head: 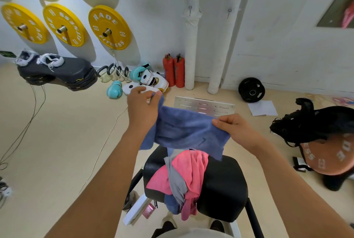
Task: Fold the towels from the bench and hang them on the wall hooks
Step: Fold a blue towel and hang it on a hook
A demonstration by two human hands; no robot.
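Looking down from up close, there's a black padded bench (224, 186) right at the bottom, with a messy heap on it: a pink towel (193, 168), a grey towel (177, 182) twisted through it, and a bit of another blue one (171, 203) hanging off the near edge.

Just above that pile, both hands are holding a blue towel (183, 132) stretched out in the air between them, clear of the bench. The left hand (142, 106) has its fingers curled, pinching the far top corner, and the right hand (235, 128) pinches the other top edge between thumb and fingers. The cloth sags in the middle and its lower corners droop toward the heap (not folded yet, far as I can see).

Past the towel, a metal plate with slots (204, 104) lies flat on the beige floor, and a sheet of paper (262, 107) sits near a small black weight plate (251, 89) that leans by the wall. Off to the right there's a black bag (314, 123) on an orange weight plate (329, 158).

Further back along the wall: boxing gloves (115, 89), two red fire extinguishers (174, 70) and two white wrapped pipes (190, 50). Up on the wall are two small hooks (190, 9), both bare, and yellow weight plates (109, 27) on pegs at the left.
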